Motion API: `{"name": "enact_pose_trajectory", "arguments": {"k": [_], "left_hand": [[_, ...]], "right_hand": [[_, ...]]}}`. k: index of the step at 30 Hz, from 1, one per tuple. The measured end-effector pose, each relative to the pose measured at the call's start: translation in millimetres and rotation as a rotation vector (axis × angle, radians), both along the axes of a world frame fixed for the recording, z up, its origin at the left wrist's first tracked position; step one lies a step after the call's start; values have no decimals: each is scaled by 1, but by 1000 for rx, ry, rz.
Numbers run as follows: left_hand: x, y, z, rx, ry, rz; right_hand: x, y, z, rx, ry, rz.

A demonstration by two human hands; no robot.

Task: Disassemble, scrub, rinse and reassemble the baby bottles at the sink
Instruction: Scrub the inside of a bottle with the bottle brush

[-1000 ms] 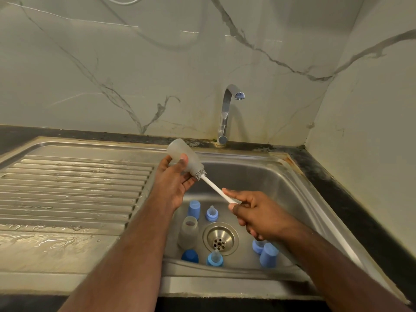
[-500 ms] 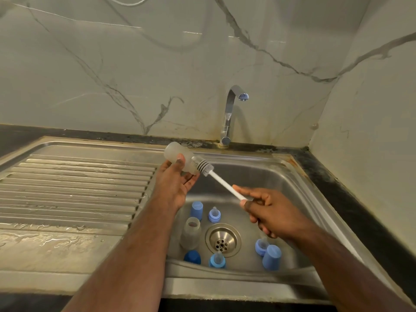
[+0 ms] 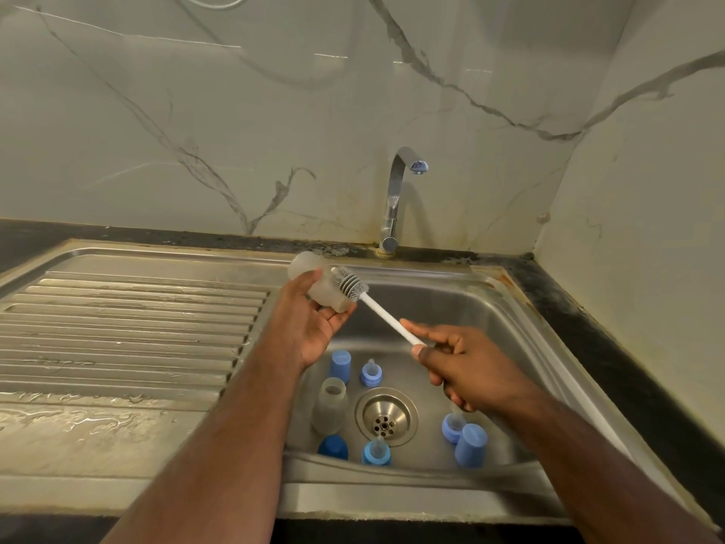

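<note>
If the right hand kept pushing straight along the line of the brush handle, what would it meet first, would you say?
Most likely the frosted bottle held in the left hand: the right hand aims the brush up-left, and its bristles already overlap the bottle's side, though depth is unclear.

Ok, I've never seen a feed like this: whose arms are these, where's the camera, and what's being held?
There is no machine: these are a person's bare arms, filmed by a camera worn on their head, looking down at a steel sink. The left hand grips a cloudy bottle above the basin. The right hand pinches the white handle of a bottle brush, whose grey bristles lie against the outside of that bottle. On the basin floor stand another bottle, blue caps and blue teat rings around the drain. The tap is not running.
</note>
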State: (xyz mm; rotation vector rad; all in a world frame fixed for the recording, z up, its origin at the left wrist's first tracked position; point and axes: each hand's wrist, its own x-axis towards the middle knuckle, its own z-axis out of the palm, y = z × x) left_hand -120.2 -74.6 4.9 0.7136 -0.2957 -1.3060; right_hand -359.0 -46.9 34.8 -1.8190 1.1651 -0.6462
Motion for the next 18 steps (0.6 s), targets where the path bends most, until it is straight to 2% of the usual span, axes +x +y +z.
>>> {"name": "enact_pose_trajectory", "arguments": {"k": [2, 5, 10, 18], "left_hand": [[0, -2, 0, -15, -44, 44], [0, -1, 1, -35, 2, 26], [2, -2, 0, -27, 10, 24], [1, 0, 2, -68, 57, 13]], "right_hand": [[1, 0, 0, -17, 26, 3], [-2, -4, 1, -40, 57, -67], [1, 2, 1, 11, -48, -19], [1, -2, -2, 22, -37, -65]]}}
